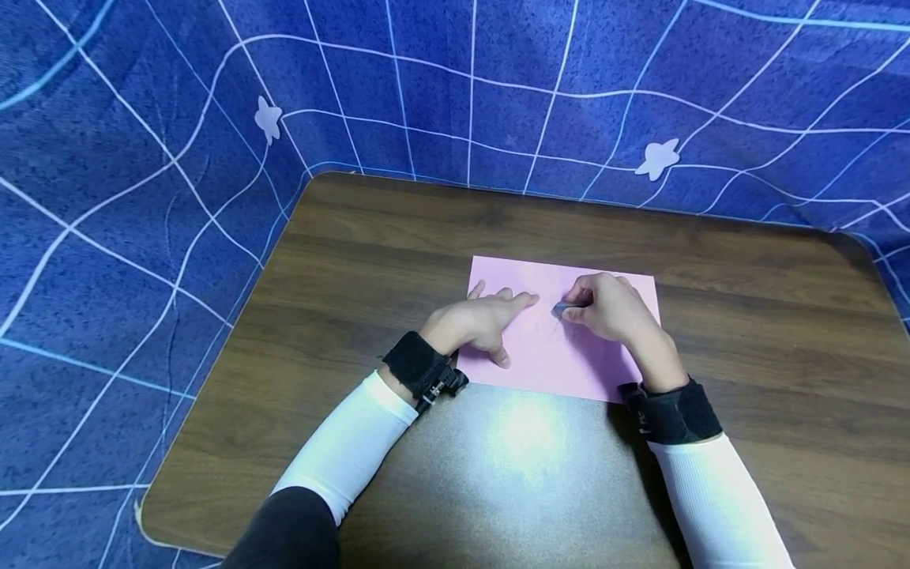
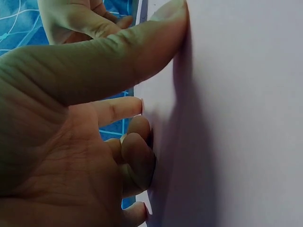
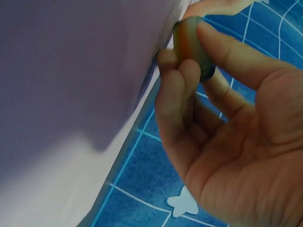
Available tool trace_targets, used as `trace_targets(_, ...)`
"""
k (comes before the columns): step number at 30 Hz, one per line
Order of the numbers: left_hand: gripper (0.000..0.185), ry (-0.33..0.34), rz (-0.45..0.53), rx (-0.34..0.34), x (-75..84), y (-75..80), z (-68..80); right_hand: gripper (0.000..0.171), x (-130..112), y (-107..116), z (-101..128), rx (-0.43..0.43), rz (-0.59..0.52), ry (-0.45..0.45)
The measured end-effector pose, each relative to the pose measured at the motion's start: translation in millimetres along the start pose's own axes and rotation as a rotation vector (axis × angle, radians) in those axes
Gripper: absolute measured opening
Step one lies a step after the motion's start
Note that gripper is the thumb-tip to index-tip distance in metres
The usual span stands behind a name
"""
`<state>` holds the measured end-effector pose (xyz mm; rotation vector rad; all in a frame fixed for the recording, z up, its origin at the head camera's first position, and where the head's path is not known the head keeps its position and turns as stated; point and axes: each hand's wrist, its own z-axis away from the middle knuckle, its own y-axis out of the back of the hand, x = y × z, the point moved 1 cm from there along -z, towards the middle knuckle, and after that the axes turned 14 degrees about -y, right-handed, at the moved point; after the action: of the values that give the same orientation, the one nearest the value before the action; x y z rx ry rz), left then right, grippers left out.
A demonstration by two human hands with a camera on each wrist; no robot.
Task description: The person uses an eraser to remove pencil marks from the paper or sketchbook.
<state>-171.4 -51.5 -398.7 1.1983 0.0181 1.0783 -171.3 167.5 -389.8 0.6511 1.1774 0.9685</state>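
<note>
While a pink rectangular sheet of paper (image 1: pixel 562 332) lies flat near the middle of a dark brown wooden table (image 1: pixel 746 316), a person's left hand (image 1: pixel 478 322) presses down on its left part with fingers spread and straight. Just beside it, the right hand (image 1: pixel 607 307) pinches a small dark rounded eraser (image 1: pixel 563 307) between thumb and fingertips, its end touching the paper.

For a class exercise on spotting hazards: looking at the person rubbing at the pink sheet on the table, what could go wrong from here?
1. The left hand pins only the left part of the pink paper; the free right side could buckle or crease.
2. The right hand pinches a small eraser by its end; it might slip out.
3. Hard rubbing at one spot may tear the thin sheet.
</note>
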Motion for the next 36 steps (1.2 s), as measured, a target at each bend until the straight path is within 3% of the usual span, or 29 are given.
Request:
trace_targets(3,0.116,-0.004,0.004,0.003,0.1,0.0,-0.1,0.012,2.4,1.6,-0.1,0.054,0.013,-0.036)
trace_targets(6,0.116,0.0,0.004,0.004,0.3,0.3,0.1,0.011,0.9,0.6,0.5,0.074,0.033,-0.015)
trace_targets(13,0.117,0.002,-0.003,0.008,-0.1,0.1,-1.4,0.008,-5.9,-3.6,2.7,-0.001,0.027,0.067)
trace_targets(16,0.117,0.005,-0.002,0.007,-0.2,-0.2,-1.9,0.009,-4.7,-3.1,2.5,-0.005,0.013,0.04)
trace_targets(22,0.116,0.007,0.005,0.003,0.4,-0.8,-2.0,0.012,2.4,0.8,1.9,0.102,0.01,-0.058)
trace_targets(25,0.115,0.009,0.007,0.005,-0.3,-1.3,-1.7,0.013,2.0,-0.2,1.6,0.118,0.024,-0.055)
trace_targets(32,0.115,0.012,0.021,0.021,-5.5,-2.2,3.4,0.011,-10.5,-10.0,-1.5,0.03,0.012,0.05)
trace_targets(36,0.115,-0.01,0.015,0.015,-2.8,-1.3,-1.1,0.012,-6.0,-8.3,-0.3,0.007,0.0,0.025)
